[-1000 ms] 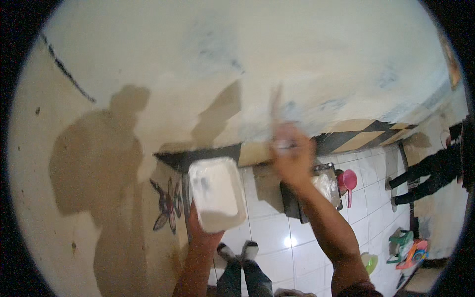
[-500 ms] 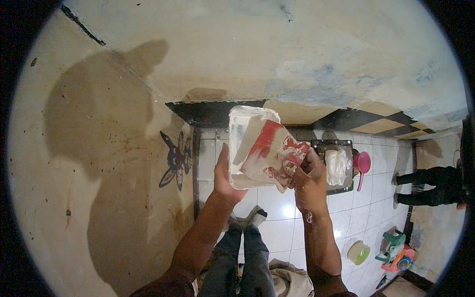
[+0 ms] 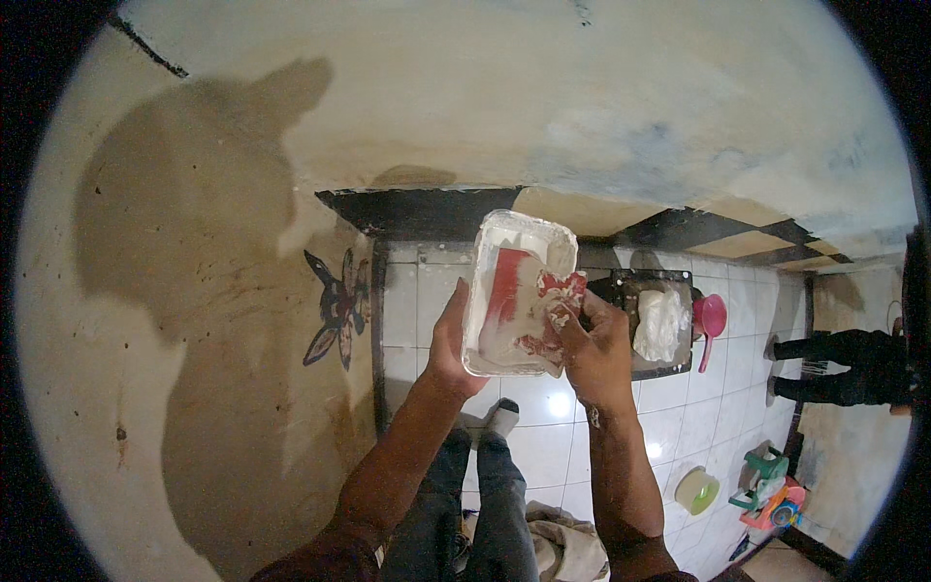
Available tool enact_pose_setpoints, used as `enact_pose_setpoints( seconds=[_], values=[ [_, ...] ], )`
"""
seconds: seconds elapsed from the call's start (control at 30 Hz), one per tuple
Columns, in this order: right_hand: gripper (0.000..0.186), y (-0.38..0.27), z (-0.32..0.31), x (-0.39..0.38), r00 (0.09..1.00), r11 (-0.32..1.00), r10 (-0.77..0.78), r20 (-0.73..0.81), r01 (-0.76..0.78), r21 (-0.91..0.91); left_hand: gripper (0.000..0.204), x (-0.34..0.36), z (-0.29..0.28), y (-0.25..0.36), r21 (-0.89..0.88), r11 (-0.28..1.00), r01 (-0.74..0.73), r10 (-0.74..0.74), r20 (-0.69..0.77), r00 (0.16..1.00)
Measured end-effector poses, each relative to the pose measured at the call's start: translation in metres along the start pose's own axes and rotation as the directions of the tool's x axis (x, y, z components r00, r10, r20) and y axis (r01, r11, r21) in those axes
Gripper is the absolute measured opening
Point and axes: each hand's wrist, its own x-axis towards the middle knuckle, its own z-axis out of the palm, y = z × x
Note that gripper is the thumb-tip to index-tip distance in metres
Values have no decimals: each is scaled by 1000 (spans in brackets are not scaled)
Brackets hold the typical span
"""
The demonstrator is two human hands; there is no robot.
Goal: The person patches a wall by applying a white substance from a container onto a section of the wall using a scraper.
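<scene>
My left hand (image 3: pixel 453 351) is wrapped round the left side of a white rectangular plastic tub (image 3: pixel 557 248), its fingers partly hidden behind it. White paste coats the tub's rim and inside. A red putty spreader (image 3: pixel 506 291), heavily smeared with the same paste, is pinched at its right end by my right hand (image 3: pixel 599 354). Its broad blade lies over the tub's opening, within the rim. Whether the blade touches the bottom cannot be made out. Dried white smears mark my right wrist.
A dark tray (image 3: pixel 669 371) holding a white plastic bag (image 3: pixel 659 325) is on the tiled floor, beside a pink dipper (image 3: pixel 711 315). Farther right are a pale green bowl (image 3: pixel 698 493), a green stool-like object (image 3: pixel 764 475) and another person's legs (image 3: pixel 824 369). Patchy walls (image 3: pixel 436 116) rise ahead and left.
The tub has moved slightly right. My right hand has shifted a little left, bringing the spreader farther inside the tub's rim. Both hands keep their hold.
</scene>
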Motion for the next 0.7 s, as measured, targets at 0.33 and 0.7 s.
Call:
enact_pose_setpoints(
  seconds=[0.33, 0.7],
  values=[
    [19, 19, -39, 0, 997, 989, 74, 20, -76, 125, 57, 8, 26, -42, 154, 988, 23, -1, -138, 990],
    [19, 13, -139, -5, 1000, 947, -14, 17, 8, 322, 55, 38, 64, -121, 25, 999, -21, 27, -263, 964]
  ],
)
